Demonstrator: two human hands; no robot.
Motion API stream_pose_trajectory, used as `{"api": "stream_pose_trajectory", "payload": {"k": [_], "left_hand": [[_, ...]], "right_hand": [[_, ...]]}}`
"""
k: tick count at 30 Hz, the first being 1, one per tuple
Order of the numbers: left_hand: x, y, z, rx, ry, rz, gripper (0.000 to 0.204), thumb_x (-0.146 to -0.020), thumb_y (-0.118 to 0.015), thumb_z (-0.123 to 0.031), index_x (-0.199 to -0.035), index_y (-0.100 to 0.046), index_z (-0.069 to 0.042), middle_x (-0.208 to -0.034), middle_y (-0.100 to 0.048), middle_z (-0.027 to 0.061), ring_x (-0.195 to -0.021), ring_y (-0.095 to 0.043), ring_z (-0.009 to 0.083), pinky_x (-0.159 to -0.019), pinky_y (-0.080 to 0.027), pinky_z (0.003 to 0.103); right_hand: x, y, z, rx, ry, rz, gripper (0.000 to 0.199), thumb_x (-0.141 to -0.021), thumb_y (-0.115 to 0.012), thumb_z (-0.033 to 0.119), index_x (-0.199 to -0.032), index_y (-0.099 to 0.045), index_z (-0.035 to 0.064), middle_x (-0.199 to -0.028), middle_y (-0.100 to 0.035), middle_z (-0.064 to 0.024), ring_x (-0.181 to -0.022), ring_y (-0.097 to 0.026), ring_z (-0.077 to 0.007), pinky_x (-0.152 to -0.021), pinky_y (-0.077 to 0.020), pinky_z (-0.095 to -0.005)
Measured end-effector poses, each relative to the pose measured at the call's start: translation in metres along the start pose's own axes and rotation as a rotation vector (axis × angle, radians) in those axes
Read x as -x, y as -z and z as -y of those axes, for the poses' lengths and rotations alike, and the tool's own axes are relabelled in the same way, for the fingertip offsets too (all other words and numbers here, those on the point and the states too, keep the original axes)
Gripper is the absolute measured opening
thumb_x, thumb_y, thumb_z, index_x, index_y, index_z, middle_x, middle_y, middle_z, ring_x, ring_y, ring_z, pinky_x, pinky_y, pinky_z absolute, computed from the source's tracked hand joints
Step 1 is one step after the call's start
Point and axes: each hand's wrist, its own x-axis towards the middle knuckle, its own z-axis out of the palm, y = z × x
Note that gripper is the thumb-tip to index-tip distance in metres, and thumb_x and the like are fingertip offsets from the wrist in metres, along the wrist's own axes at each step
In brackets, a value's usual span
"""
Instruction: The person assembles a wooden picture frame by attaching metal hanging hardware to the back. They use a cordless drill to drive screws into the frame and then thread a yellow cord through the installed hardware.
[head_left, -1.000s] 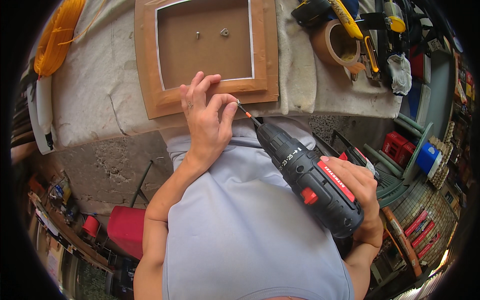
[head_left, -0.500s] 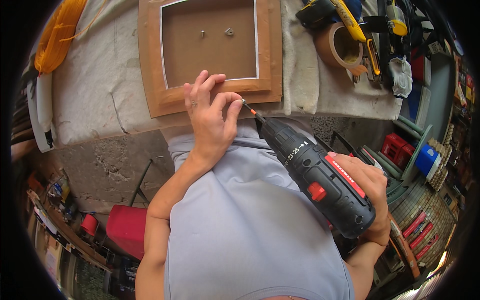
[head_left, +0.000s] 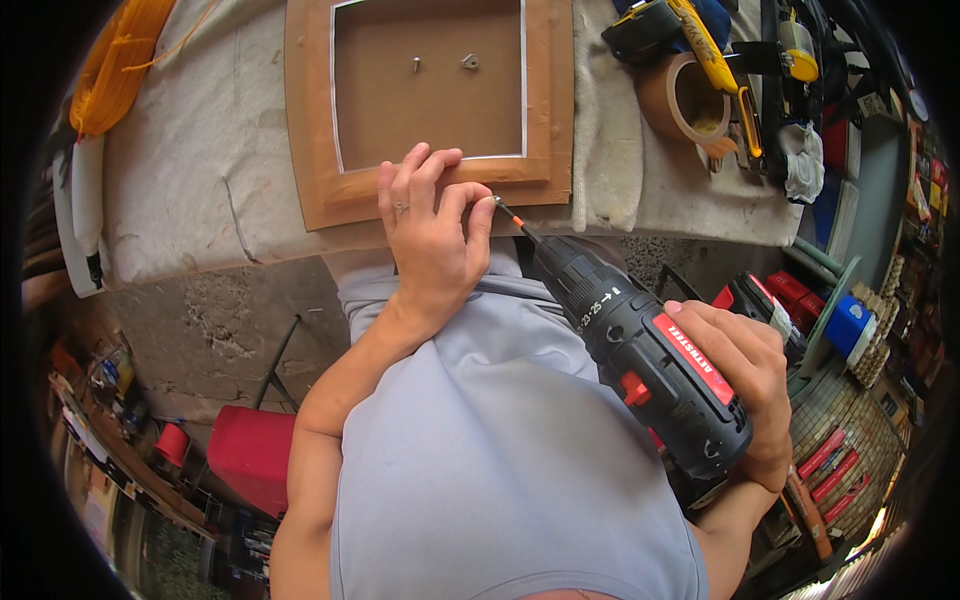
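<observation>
My right hand (head_left: 745,370) is wrapped round a black and red cordless drill (head_left: 660,385), whose bit (head_left: 519,222) points up and left toward my other hand. Thumb and forefinger of my left hand (head_left: 435,230) pinch a small silver screw (head_left: 497,201) at the bit's tip; its shape is mostly hidden by the fingertips. Behind that hand lies a brown taped cardboard frame (head_left: 312,150) with a recessed back panel. On the panel rest a short metal pin or screw (head_left: 416,66) and a small metal bracket (head_left: 469,62).
A pale cloth (head_left: 190,180) covers the table. To the right stand a roll of brown tape (head_left: 665,100), a yellow cutter knife (head_left: 705,45) and other tools. Orange cord (head_left: 125,70) and a white tube (head_left: 88,200) lie left. A red seat (head_left: 245,455) stands below.
Both hands, with the drill and screw, have shifted slightly right in the picture, as has the frame. The drill is turned a little, and the left fingers keep their pinch.
</observation>
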Motion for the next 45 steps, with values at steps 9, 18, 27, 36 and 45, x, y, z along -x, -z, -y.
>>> {"api": "stream_pose_trajectory", "payload": {"k": [9,18,27,36,45], "left_hand": [[0.0,-0.002,-0.002,-0.047,-0.018,-0.027,0.007,-0.086,-0.072,-0.016,-0.085,-0.068,-0.011,-0.127,-0.058,0.0084,-0.134,-0.045,0.0308,-0.118,-0.02,0.051],[0.0,-0.003,-0.002,-0.054,-0.024,-0.039,0.007,-0.085,-0.072,-0.016,-0.084,-0.067,-0.01,-0.127,-0.058,0.0086,-0.133,-0.046,0.0311,-0.118,-0.02,0.051],[0.0,-0.003,-0.002,-0.038,-0.024,-0.044,0.007,-0.085,-0.072,-0.014,-0.084,-0.067,-0.01,-0.126,-0.058,0.0095,-0.133,-0.046,0.0319,-0.118,-0.02,0.051],[-0.001,-0.003,-0.002,-0.033,-0.028,-0.047,0.007,-0.086,-0.071,-0.015,-0.084,-0.067,-0.009,-0.126,-0.058,0.0099,-0.132,-0.046,0.033,-0.118,-0.021,0.052],[0.0,-0.004,-0.001,-0.027,-0.027,-0.049,0.006,-0.085,-0.072,-0.014,-0.085,-0.067,-0.009,-0.126,-0.059,0.0099,-0.132,-0.046,0.0328,-0.117,-0.021,0.052]], "right_hand": [[0.001,0.0,-0.005,0.043,0.023,-0.008,0.048,-0.069,-0.076,0.018,-0.112,-0.068,-0.003,-0.1,-0.07,-0.0158,-0.07,-0.069,-0.028,-0.061,-0.0533,-0.0348],[0.004,-0.002,-0.01,0.033,0.019,-0.015,0.05,-0.069,-0.076,0.018,-0.114,-0.067,-0.0041,-0.101,-0.071,-0.0188,-0.074,-0.07,-0.0313,-0.063,-0.0543,-0.0365],[0.006,0.0,-0.009,-0.02,-0.01,-0.029,0.052,-0.07,-0.077,0.019,-0.115,-0.068,-0.005,-0.099,-0.071,-0.0193,-0.074,-0.071,-0.0314,-0.063,-0.0543,-0.0362],[0.007,-0.003,-0.015,-0.045,0.027,-0.024,0.053,-0.07,-0.077,0.021,-0.115,-0.067,-0.0063,-0.097,-0.07,-0.02,-0.072,-0.071,-0.0313,-0.062,-0.0545,-0.0359],[0.001,-0.001,-0.014,-0.071,0.008,0.003,0.049,-0.072,-0.076,0.017,-0.114,-0.066,-0.0062,-0.099,-0.07,-0.0206,-0.078,-0.072,-0.0339,-0.065,-0.0558,-0.0368]]}}
